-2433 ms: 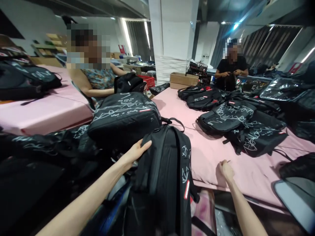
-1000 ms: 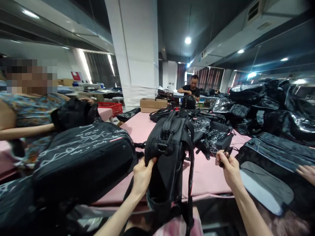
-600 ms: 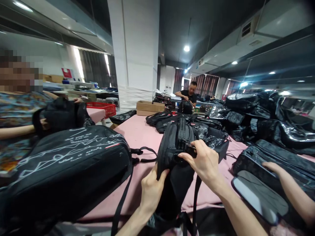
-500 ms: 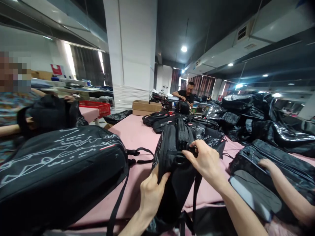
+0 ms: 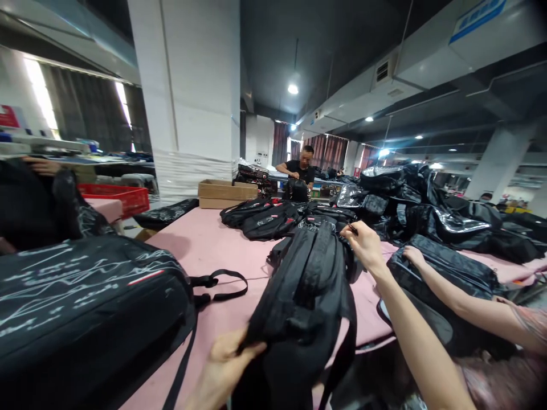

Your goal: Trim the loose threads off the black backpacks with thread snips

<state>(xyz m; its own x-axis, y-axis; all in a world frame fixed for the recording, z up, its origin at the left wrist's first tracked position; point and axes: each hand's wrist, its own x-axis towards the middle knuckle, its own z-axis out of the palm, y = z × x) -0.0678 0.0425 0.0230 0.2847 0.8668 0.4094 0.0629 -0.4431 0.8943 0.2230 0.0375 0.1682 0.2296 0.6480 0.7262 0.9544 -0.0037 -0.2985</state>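
Note:
A black backpack point(image 5: 294, 285) lies tilted on the pink-covered table in front of me, its zippered side facing up. My left hand point(image 5: 228, 356) grips its near left edge, thumb on top and fingers underneath. Beside the backpack's far right end is my right hand point(image 5: 364, 246), fingers pinched together. A small dark piece shows at those fingertips; whether it is a zipper pull or something else I cannot tell. Left of me lies a larger black backpack point(image 5: 98, 302) with white line patterns and a red-and-white tag.
Several backpacks point(image 5: 265, 219) lie farther along the table point(image 5: 183, 239), near a cardboard box point(image 5: 226, 195). Black bags point(image 5: 397, 193) are piled at the right. A co-worker's arm point(image 5: 453, 296) reaches onto a dark patterned bag point(image 5: 444, 262). Another person point(image 5: 301, 168) works beyond; a red crate point(image 5: 123, 199) stands left.
My right hand has moved away from me along the backpack to its far end. My left hand has come nearer, down the backpack's edge. The view has turned right.

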